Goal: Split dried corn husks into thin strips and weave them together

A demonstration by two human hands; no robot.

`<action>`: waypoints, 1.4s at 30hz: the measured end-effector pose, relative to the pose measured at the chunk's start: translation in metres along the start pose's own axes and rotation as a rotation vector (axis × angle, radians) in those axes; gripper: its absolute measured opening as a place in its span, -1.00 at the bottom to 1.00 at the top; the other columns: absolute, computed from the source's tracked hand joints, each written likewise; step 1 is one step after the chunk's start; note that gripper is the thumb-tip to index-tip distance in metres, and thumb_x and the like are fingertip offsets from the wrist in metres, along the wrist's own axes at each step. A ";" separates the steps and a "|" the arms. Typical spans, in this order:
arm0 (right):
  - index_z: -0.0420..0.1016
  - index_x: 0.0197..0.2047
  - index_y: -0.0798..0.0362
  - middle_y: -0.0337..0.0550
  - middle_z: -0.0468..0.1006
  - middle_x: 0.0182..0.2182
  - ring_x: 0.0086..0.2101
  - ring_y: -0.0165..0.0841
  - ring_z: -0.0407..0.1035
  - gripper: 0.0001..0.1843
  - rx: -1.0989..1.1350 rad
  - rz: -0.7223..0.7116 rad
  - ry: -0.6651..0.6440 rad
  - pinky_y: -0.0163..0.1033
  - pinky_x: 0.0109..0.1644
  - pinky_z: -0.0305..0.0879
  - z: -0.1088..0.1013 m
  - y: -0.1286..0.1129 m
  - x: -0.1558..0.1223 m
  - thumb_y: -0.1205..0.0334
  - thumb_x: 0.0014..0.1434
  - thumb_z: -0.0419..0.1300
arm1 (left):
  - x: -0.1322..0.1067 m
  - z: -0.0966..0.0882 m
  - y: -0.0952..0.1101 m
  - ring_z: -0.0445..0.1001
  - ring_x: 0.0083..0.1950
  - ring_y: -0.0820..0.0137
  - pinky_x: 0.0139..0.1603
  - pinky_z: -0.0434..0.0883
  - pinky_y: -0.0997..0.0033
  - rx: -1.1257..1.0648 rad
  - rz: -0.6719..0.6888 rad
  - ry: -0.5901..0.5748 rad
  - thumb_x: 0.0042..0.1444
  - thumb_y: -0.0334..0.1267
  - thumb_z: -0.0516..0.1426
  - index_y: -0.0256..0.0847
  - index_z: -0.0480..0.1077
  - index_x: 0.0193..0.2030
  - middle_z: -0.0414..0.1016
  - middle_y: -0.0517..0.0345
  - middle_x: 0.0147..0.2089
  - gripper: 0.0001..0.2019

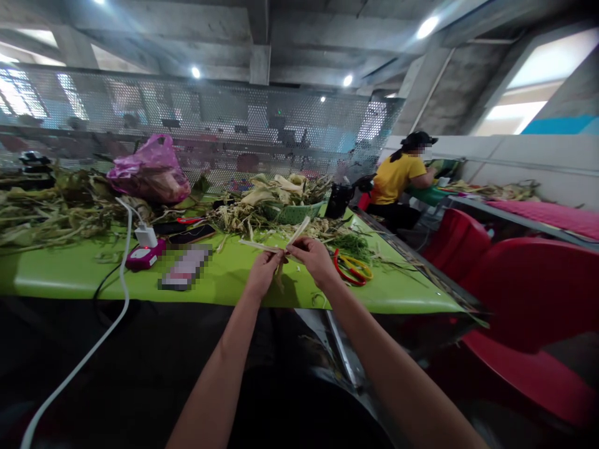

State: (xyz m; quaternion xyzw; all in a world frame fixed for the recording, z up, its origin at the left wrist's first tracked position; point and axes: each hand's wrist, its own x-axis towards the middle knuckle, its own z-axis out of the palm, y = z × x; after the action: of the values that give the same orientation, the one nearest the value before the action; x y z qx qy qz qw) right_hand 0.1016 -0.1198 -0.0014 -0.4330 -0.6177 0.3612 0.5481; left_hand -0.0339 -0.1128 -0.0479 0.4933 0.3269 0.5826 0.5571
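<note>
Pale, dry husk strips (299,229) cross between my two hands above the green table (224,280). My left hand (266,268) pinches them from the left, and one strip sticks out leftward past its fingers. My right hand (312,254) pinches the same strips close beside it, with one end rising above the fingertips. A brownish tail of the strips (279,279) hangs below the fingers. To the right of my right hand lie scissors with red and yellow handles (358,268). Exactly where the strips cross is hidden by the fingers.
Behind my hands stands a green basket (294,214) heaped with dry husks. More husks (56,206), a pink plastic bag (150,171), a phone (186,267) and a charger on a purple socket (146,252) are left. Red chairs (528,293) and a person in yellow (397,178) are right.
</note>
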 end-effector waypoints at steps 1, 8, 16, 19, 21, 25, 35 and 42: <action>0.47 -0.43 0.11 -0.24 0.47 -0.50 -0.46 -0.41 0.30 -0.73 0.010 0.011 0.023 -0.28 -0.30 0.20 0.001 0.001 0.001 0.07 -0.10 0.31 | 0.000 0.000 0.000 0.30 -0.39 0.49 -0.35 0.22 0.50 0.013 0.016 -0.018 -0.02 -0.05 0.18 -0.24 0.43 -0.37 0.43 0.17 -0.43 -0.73; 0.42 -0.47 0.08 -0.32 0.39 -0.55 -0.49 -0.44 0.23 -0.77 0.078 -0.018 0.180 -0.31 -0.33 0.16 0.013 0.008 -0.001 0.14 -0.16 0.32 | 0.005 -0.001 -0.005 0.17 -0.49 0.53 -0.43 0.14 0.51 0.060 0.033 -0.080 -0.03 -0.09 0.17 -0.27 0.40 -0.46 0.28 0.25 -0.55 -0.76; 0.44 -0.45 0.10 -0.27 0.43 -0.53 -0.48 -0.42 0.26 -0.75 0.019 0.011 0.080 -0.29 -0.34 0.19 0.003 0.009 0.001 0.07 -0.08 0.28 | -0.002 0.000 0.002 0.01 -0.64 0.63 -0.61 -0.05 0.54 -0.098 -0.064 -0.037 -0.05 0.09 0.16 -0.28 0.43 -0.33 0.36 0.25 -0.55 -0.60; 0.45 -0.44 0.10 -0.26 0.44 -0.52 -0.48 -0.42 0.27 -0.73 -0.025 -0.015 0.061 -0.29 -0.34 0.20 0.001 0.008 0.002 0.05 -0.09 0.29 | -0.003 0.002 0.003 0.09 -0.62 0.62 -0.60 0.01 0.55 -0.068 -0.048 -0.045 -0.08 0.06 0.19 -0.27 0.41 -0.33 0.43 0.20 -0.50 -0.61; 0.44 -0.44 0.10 -0.25 0.44 -0.51 -0.47 -0.41 0.27 -0.72 -0.029 -0.020 0.059 -0.29 -0.33 0.21 0.001 0.007 0.002 0.04 -0.10 0.30 | -0.003 0.003 0.002 0.13 -0.60 0.61 -0.57 0.06 0.55 -0.029 -0.037 -0.058 -0.10 0.01 0.22 -0.27 0.41 -0.33 0.45 0.20 -0.48 -0.65; 0.44 -0.42 0.09 -0.25 0.44 -0.51 -0.47 -0.41 0.29 -0.73 -0.058 -0.047 0.042 -0.29 -0.34 0.22 0.002 0.006 0.000 0.05 -0.06 0.28 | -0.001 0.002 0.001 0.24 -0.53 0.56 -0.49 0.15 0.54 0.018 -0.001 -0.036 -0.08 -0.05 0.21 -0.27 0.42 -0.34 0.46 0.17 -0.47 -0.70; 0.38 -0.48 0.06 -0.29 0.39 -0.59 -0.55 -0.42 0.24 -0.80 -0.158 -0.072 -0.020 -0.29 -0.44 0.18 -0.001 0.019 -0.005 0.15 -0.09 0.29 | -0.002 -0.002 0.005 0.21 -0.58 0.58 -0.55 0.14 0.55 -0.098 -0.061 0.015 -0.14 -0.12 0.26 -0.29 0.45 -0.49 0.39 0.22 -0.58 -0.76; 0.47 -0.38 0.02 -0.13 0.47 -0.34 -0.20 -0.24 0.32 -0.87 -0.678 -0.403 0.219 -0.15 -0.06 0.18 -0.004 -0.005 -0.019 0.14 0.04 0.23 | 0.007 -0.008 0.000 0.35 -0.54 0.54 -0.56 0.19 0.55 -0.161 -0.110 0.024 -0.22 -0.05 0.30 -0.28 0.50 -0.39 0.50 0.10 -0.44 -0.67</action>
State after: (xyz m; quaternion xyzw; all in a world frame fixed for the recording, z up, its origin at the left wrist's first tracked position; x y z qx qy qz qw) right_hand 0.1058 -0.1396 -0.0032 -0.4952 -0.7124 -0.0256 0.4966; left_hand -0.0411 -0.1048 -0.0487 0.4212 0.3120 0.5814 0.6222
